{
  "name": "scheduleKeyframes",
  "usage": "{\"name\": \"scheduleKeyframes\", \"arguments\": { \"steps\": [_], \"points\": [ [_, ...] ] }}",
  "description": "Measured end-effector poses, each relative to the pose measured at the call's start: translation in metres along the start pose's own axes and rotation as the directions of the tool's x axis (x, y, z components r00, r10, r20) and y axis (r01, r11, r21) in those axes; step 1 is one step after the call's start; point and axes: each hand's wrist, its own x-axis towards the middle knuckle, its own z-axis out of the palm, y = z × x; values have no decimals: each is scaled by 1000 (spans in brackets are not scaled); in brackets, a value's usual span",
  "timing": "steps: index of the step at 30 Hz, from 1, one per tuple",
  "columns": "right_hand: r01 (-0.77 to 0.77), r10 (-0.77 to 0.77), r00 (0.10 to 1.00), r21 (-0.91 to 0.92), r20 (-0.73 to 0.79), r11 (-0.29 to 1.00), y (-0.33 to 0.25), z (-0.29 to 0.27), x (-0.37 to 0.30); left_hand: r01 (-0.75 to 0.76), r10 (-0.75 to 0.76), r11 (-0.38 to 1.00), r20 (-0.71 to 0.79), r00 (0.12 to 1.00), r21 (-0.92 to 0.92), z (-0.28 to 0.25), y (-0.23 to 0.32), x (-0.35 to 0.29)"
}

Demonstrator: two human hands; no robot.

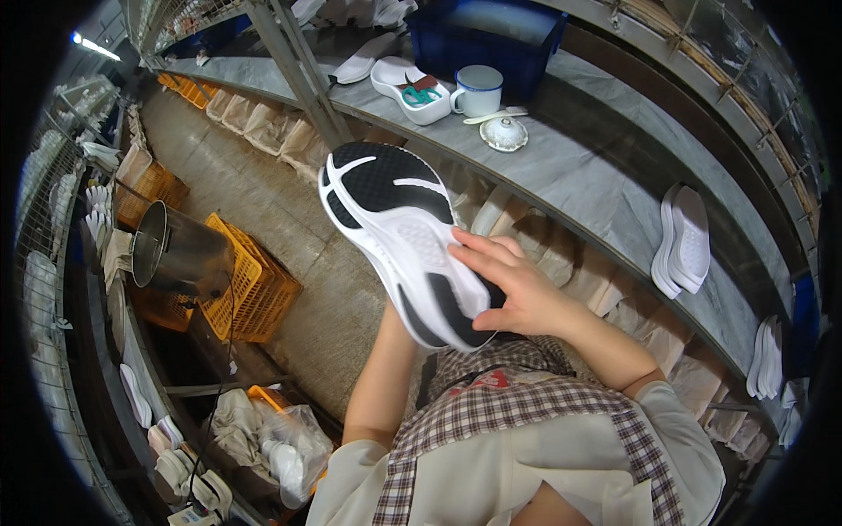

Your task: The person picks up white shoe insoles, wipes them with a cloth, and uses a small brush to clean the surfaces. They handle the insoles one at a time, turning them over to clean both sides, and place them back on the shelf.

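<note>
A white shoe sole with black tread patches (417,232) is held up at a tilt in front of my body, its bottom facing me. My left forearm (379,386) runs up behind it. The left hand bears the sole from the back, its fingers hidden. Across the heel half lies my right hand (517,289), fingers stretched out and apart. Its fingertips touch the sole's right side, and the thumb is by the heel end.
On the grey bench stand a blue bin (482,44), a white mug (479,89), a lid (504,133), a sole holding green-handled scissors (410,90) and stacked white soles (682,238). At left are a metal drum (184,250), yellow crates (250,289) and wire racks (44,263).
</note>
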Motion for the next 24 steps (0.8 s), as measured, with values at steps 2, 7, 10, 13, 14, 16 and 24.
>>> {"name": "scheduleKeyframes", "arguments": {
  "steps": [2,7,10,13,14,16,24],
  "points": [
    [3,2,1000,248,-20,969,-3,1,4,-49,46,998,120,992,29,4,-6,-4],
    [-66,58,998,330,33,942,-4,10,1,1,44,972,184,982,-236,9,-10,-3],
    [-109,102,994,275,40,955,-2,10,-4,116,-12,937,299,954,-331,8,-8,4],
    [-126,126,992,281,17,952,-3,9,-8,119,-12,942,321,947,-315,6,-11,5],
    [-124,126,992,283,14,951,-3,9,-9,102,-4,949,311,950,-300,5,-11,7],
    [-133,135,991,267,10,955,-4,9,-11,78,5,954,274,962,-290,4,-13,9],
    [-91,100,993,133,-65,987,-2,10,-20,112,-56,957,209,976,-268,-13,-20,22]
  ]
}}
